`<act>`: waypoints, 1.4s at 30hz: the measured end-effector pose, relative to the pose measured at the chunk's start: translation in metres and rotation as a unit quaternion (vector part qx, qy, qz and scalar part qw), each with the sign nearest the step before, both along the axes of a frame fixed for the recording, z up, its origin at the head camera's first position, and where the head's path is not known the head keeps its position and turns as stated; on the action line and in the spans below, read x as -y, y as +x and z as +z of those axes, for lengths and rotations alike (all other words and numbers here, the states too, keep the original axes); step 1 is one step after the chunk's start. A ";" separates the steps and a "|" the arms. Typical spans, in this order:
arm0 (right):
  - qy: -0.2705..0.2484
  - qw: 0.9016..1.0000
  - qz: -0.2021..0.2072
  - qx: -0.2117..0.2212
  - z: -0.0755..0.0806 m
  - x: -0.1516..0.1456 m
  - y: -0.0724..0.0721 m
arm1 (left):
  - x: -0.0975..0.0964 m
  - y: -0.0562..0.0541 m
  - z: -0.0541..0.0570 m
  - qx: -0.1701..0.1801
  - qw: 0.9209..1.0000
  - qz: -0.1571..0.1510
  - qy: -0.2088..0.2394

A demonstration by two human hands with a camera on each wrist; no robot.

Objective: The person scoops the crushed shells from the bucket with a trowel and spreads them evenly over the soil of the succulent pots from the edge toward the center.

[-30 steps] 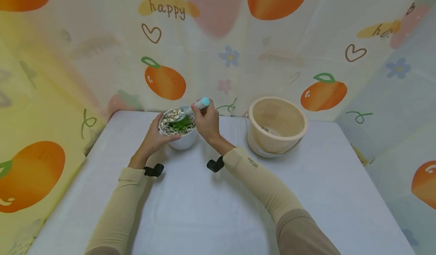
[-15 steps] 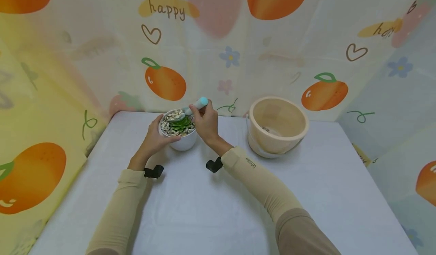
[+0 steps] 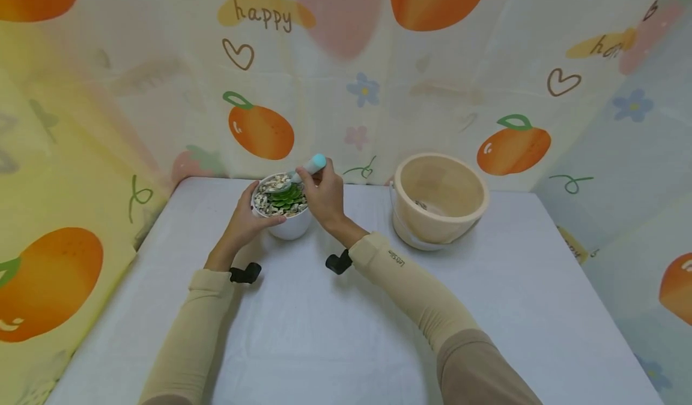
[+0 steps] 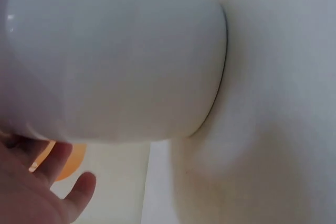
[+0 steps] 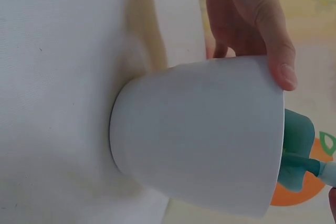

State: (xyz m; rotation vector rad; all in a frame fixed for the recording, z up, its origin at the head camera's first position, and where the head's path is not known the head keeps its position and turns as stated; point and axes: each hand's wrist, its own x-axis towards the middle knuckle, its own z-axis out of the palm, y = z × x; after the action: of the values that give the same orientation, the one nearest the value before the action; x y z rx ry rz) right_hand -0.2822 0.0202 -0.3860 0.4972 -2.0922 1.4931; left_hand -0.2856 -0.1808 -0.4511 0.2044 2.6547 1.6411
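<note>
A white flowerpot (image 3: 291,228) stands upright on the table, holding a green succulent (image 3: 288,197) among pale pebbles (image 3: 266,202). My left hand (image 3: 240,223) grips the pot from the left side, its thumb along the near rim. In the right wrist view that thumb (image 5: 283,69) lies over the pot's edge. My right hand (image 3: 327,197) holds a small trowel by its light-blue-tipped handle (image 3: 315,164), tilted above the pot. Its teal blade (image 5: 298,129) shows past the rim in the right wrist view; the head view shows its tip by the pebbles behind the succulent.
To the right stands a larger beige bucket (image 3: 432,225) with a handle lowered along its side; a little dark matter lies inside. A white cloth covers the table (image 3: 324,333). A fruit-printed curtain (image 3: 324,110) hangs right behind the table's back edge.
My right hand and the trowel have shifted slightly left over the pot. The left hand, pot and bucket stay in place.
</note>
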 end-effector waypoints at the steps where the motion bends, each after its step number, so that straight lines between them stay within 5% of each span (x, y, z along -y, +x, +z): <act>1: 0.002 1.000 0.000 -0.003 0.000 0.000 0.001 | -0.001 0.000 -0.001 -0.006 1.000 0.004 0.002; 9: 0.016 0.999 0.007 -0.032 0.006 0.001 0.003 | -0.006 0.001 -0.003 -0.052 0.999 0.009 0.009; 21: 0.033 0.998 -0.004 -0.053 0.011 -0.001 0.000 | -0.010 0.003 -0.001 -0.045 0.998 0.037 -0.016; 31: 0.022 0.999 -0.012 -0.025 0.005 -0.001 0.003 | 0.003 0.004 0.001 -0.003 0.999 -0.013 -0.036; 38: 0.027 0.999 -0.011 -0.023 0.002 0.000 0.003 | 0.009 -0.004 0.003 0.007 0.999 -0.048 0.015; 42: 0.015 1.000 -0.010 -0.025 0.004 -0.001 0.002 | 0.005 0.003 0.014 0.027 0.998 -0.045 0.024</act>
State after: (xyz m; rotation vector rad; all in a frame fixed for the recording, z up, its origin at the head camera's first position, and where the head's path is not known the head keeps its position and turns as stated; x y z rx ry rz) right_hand -0.2802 0.0212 -0.3823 0.5185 -2.0781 1.4259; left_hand -0.2822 -0.1854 -0.4370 0.2718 2.5308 1.6591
